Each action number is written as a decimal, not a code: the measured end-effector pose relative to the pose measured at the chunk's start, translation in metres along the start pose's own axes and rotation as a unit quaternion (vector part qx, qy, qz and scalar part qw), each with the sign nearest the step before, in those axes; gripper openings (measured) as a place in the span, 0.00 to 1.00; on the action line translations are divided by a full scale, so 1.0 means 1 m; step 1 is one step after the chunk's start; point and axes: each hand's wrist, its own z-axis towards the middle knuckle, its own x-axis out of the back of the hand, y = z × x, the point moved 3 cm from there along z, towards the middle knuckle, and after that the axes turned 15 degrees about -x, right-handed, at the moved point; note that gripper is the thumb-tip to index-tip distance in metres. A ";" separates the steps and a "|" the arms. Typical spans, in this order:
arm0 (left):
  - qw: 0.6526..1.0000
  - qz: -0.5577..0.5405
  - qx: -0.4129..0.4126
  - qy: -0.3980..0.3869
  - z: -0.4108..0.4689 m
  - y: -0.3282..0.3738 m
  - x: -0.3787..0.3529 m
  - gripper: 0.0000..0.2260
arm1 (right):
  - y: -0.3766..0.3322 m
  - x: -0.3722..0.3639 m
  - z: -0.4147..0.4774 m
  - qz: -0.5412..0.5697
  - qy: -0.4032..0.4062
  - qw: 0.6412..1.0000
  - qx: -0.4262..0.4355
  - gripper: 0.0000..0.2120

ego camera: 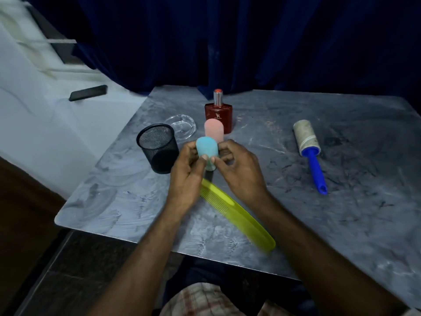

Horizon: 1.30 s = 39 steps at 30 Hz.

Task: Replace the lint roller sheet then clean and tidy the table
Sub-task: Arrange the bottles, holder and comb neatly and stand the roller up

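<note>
Above the middle of the grey marbled table (341, 224), my left hand (185, 176) and my right hand (239, 169) together hold a light blue sponge applicator (206, 152) by its lower part. A pink sponge applicator (214, 130) rises just behind it; whether a hand holds it I cannot tell. The lint roller (308, 148), with a dirty grey sheet and a blue handle, lies flat to the right, apart from both hands. A yellow-green comb (237, 218) lies under my wrists near the front edge.
A black mesh cup (157, 148) stands left of my hands, with a clear glass dish (181, 126) behind it. A red perfume bottle (219, 115) stands at the back. A dark phone (88, 92) lies on the white surface to the left. Dark curtains hang behind.
</note>
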 end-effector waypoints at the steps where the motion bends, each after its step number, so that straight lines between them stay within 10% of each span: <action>1: 1.000 0.011 0.000 0.004 0.002 -0.002 0.002 0.13 | -0.002 -0.004 0.003 -0.009 0.001 1.000 0.006 0.09; 27: 0.997 0.065 0.035 -0.025 -0.005 0.006 0.012 0.19 | -0.004 -0.005 -0.006 -0.046 0.009 0.999 -0.005 0.09; 33: 0.988 0.153 0.016 0.002 -0.031 0.032 0.046 0.24 | -0.012 0.030 -0.048 -0.249 -0.005 0.969 0.004 0.06; 39: 0.916 0.369 0.051 -0.149 -0.044 0.042 0.045 0.24 | -0.015 0.026 -0.089 -0.418 -0.078 0.904 -0.041 0.20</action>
